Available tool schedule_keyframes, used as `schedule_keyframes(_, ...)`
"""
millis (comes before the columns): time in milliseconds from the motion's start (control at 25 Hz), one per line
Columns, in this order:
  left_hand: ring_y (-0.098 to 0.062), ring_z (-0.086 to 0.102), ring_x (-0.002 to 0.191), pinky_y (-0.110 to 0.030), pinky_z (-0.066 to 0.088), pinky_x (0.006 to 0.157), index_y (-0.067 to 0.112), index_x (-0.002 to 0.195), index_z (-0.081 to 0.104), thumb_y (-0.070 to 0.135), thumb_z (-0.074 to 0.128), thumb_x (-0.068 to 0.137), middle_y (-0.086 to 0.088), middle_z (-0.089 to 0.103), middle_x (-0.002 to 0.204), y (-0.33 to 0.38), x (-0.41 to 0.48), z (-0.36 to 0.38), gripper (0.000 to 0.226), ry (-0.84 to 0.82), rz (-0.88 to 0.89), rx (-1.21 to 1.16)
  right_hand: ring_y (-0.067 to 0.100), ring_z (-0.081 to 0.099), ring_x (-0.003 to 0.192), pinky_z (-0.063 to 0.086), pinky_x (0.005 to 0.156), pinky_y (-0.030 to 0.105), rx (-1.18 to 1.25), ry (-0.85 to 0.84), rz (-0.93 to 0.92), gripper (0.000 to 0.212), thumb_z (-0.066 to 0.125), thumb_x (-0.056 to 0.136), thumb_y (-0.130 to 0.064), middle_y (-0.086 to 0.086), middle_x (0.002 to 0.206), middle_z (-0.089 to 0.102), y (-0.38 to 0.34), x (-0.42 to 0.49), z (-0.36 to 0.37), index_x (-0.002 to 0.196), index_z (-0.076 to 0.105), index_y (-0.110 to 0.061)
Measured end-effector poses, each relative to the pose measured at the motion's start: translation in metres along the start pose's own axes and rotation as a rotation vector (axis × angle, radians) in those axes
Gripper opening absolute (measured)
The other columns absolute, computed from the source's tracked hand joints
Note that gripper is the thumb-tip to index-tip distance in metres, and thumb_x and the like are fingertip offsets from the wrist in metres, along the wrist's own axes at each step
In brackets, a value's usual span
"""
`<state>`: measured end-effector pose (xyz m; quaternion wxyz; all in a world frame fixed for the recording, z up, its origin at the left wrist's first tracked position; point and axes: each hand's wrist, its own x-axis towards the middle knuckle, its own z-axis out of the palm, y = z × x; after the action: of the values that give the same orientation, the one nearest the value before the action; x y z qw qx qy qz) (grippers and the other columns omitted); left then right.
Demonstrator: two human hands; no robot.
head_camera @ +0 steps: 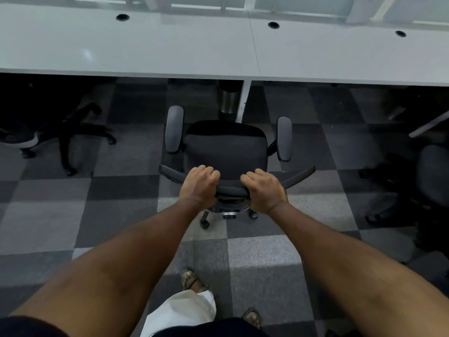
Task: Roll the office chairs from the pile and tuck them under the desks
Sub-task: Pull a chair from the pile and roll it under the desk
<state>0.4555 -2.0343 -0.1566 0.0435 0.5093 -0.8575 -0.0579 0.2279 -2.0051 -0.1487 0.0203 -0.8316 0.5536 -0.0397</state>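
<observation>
- Head view, looking down: black fabric office chair w/ grey armrests (pixel 226 147) stands on chequered grey carpet tiles (pixel 121 215). It faces the long white desk top (pixel 145 45); seat front near the desk edge, not yet under.
- Left hand (pixel 200 184) & right hand (pixel 263 190) each wrap curled fingers over the backrest's curved top rail, close together near its middle; nothing else held.
- Straight ahead under the desk: white desk leg (pixel 243 100) & shiny metal cylinder bin (pixel 228 100), in line w/ the seat.
- Prob. best: steer left of the leg first, then push evenly w/ both hands so castors track straight.
- Watch armrests vs desk edge; can't tell if they'll clear.
- Black five-star chair base (pixel 73 135) lies far left, dark chair (pixel 432 176) far right; keep clear of both.
</observation>
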Motion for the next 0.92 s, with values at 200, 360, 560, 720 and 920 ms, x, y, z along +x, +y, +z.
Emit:
schedule_keyframes(200,-0.016,0.037,0.069,-0.031,0.031,0.067,0.020,0.077,0.049,0.022,0.084,0.064,0.005,0.043,0.073,-0.055,0.011,-0.010,0.037,0.025,-0.015,0.006,0.022,0.048,0.073,0.032,0.060,0.031,-0.005,0.023,-0.013,0.035,0.079,0.066,-0.012,-0.001,0.079,0.055,-0.025,0.054,0.003,0.093,0.058,-0.017)
schedule_keyframes(360,-0.016,0.041,0.073,-0.032,0.037,0.068,0.020,0.080,0.051,0.025,0.086,0.066,0.004,0.048,0.077,-0.101,0.018,-0.016,0.038,0.002,-0.025,0.019,0.020,0.046,0.070,0.032,0.059,0.031,0.004,0.057,0.006,0.031,0.078,0.069,-0.014,-0.003,0.076,0.053,-0.049,0.092,0.008,0.090,0.056,-0.018)
schedule_keyframes(560,-0.016,0.038,0.074,-0.032,0.034,0.070,0.022,0.080,0.048,0.026,0.084,0.070,0.005,0.046,0.078,-0.137,0.031,-0.023,0.038,0.002,-0.023,0.028,0.018,0.045,0.071,0.035,0.058,0.032,0.005,0.073,-0.014,0.032,0.080,0.071,-0.020,-0.003,0.077,0.053,-0.060,0.130,0.014,0.091,0.055,-0.019)
schedule_keyframes(720,-0.020,0.047,0.075,-0.033,0.035,0.069,0.023,0.079,0.045,0.026,0.084,0.067,0.003,0.050,0.078,-0.169,0.048,-0.028,0.041,-0.008,-0.041,0.037,0.019,0.046,0.071,0.034,0.059,0.032,-0.007,0.082,-0.024,0.031,0.079,0.071,-0.018,-0.003,0.076,0.053,-0.063,0.171,0.017,0.091,0.055,-0.019)
schedule_keyframes(920,-0.023,0.051,0.075,-0.036,0.038,0.068,0.023,0.078,0.045,0.020,0.080,0.069,0.004,0.046,0.077,-0.229,0.086,-0.041,0.037,-0.021,-0.070,0.059,0.024,0.049,0.071,0.032,0.059,0.032,0.033,0.139,-0.025,0.029,0.077,0.071,-0.017,0.000,0.077,0.055,-0.075,0.242,0.027,0.090,0.055,-0.017)
